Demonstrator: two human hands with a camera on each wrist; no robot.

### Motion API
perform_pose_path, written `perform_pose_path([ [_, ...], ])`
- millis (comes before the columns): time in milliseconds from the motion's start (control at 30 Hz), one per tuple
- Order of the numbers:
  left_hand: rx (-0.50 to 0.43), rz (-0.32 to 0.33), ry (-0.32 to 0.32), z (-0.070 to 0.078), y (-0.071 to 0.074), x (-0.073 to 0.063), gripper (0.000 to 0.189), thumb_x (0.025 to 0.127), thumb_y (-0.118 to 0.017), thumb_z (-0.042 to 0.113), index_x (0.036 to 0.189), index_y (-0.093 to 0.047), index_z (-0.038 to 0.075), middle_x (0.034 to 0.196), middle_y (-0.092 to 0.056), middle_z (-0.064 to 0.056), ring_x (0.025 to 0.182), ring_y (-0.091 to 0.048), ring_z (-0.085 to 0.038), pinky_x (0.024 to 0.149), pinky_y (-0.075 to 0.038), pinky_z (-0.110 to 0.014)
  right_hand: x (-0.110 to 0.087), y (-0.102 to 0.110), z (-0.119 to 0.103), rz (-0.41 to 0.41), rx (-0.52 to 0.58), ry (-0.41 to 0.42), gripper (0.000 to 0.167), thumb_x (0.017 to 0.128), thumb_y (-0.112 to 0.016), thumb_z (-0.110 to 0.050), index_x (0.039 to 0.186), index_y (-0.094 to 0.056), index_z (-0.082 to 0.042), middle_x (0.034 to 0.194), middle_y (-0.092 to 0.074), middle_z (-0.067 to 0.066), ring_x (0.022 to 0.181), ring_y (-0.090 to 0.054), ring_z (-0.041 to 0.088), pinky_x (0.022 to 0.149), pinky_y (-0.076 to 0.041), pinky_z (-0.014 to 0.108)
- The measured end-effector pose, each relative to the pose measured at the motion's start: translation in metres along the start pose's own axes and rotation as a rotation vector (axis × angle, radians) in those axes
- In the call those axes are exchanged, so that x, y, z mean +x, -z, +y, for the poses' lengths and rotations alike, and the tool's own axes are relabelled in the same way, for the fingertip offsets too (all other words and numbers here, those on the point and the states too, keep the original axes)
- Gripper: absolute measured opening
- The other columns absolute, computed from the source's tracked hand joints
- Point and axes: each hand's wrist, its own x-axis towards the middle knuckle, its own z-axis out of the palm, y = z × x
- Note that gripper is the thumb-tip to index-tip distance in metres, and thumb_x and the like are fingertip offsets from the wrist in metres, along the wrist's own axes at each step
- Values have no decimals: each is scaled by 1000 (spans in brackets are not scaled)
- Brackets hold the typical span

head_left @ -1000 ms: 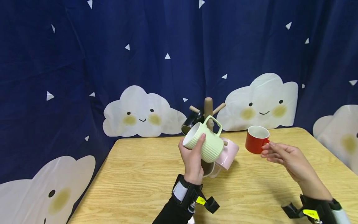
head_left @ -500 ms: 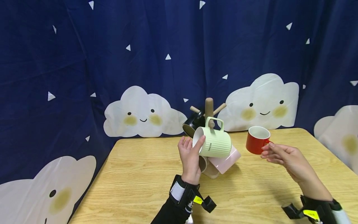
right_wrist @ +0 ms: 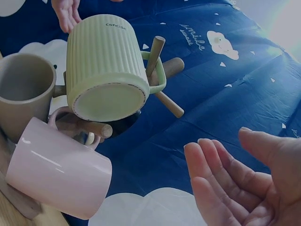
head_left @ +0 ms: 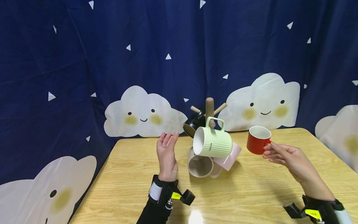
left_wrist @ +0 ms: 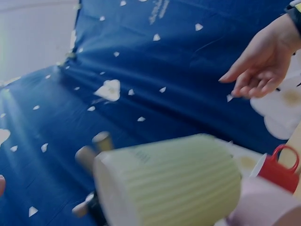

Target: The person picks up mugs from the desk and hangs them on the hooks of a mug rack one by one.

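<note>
A pale green ribbed mug [head_left: 216, 143] hangs by its handle on a wooden peg of the mug rack [head_left: 209, 107], its mouth turned left. My left hand [head_left: 167, 155] is held in the air left of the mug, apart from it, fingers loosely extended. On the other side, my right hand [head_left: 288, 158] overlaps the handle of a red mug [head_left: 255, 143] in the head view. The left wrist view shows that hand [left_wrist: 265, 66] well apart from the red mug [left_wrist: 278, 174]. In the right wrist view its fingers [right_wrist: 211, 165] are spread around nothing.
Also on the rack are a black mug [head_left: 192, 125], a beige mug [head_left: 199, 167] and a pink mug [right_wrist: 61, 169]. The rack stands on a light wooden table [head_left: 134, 174]. Behind hangs a dark blue curtain [head_left: 156, 71] with clouds.
My left hand held the green mug tilted, lowered it level on the peg, let go and drew back left. The right hand has stayed nearly still.
</note>
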Motion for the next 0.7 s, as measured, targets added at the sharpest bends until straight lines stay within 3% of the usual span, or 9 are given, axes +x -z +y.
perform_pose_path([
  [200, 37, 11, -1, 6, 32, 13, 62, 86, -61, 10, 135, -27, -5, 132, -36, -21, 121, -40, -24, 112, -23, -38, 0, 4, 1, 25, -12, -26, 33, 99, -39, -12, 92, -71, -18, 84, -72, -4, 76, -69, 9, 68, -54, 19],
  [400, 311, -34, 19, 1, 57, 22, 52, 87, -62, 14, 131, -39, -1, 128, -47, -20, 108, -52, -15, 101, -37, -39, 2, 5, 4, 31, -6, -33, 32, 99, -40, -12, 91, -71, -17, 83, -72, -4, 76, -69, 9, 68, -54, 20],
  [500, 509, -108, -25, 2, 65, 27, 45, 86, -64, 16, 125, -48, 1, 121, -55, -18, 101, -57, -15, 91, -44, -32, 2, 6, 5, 30, -10, -39, 32, 98, -40, -12, 91, -71, -17, 83, -72, -4, 76, -68, 9, 68, -54, 19],
  [700, 1181, -299, -277, 7, 82, 28, 36, 82, -69, 26, 110, -60, 5, 99, -67, -13, 93, -63, -27, 80, -49, -39, 3, 8, 8, 45, -35, -44, 32, 98, -41, -11, 91, -71, -18, 83, -72, -5, 75, -68, 9, 68, -54, 19],
])
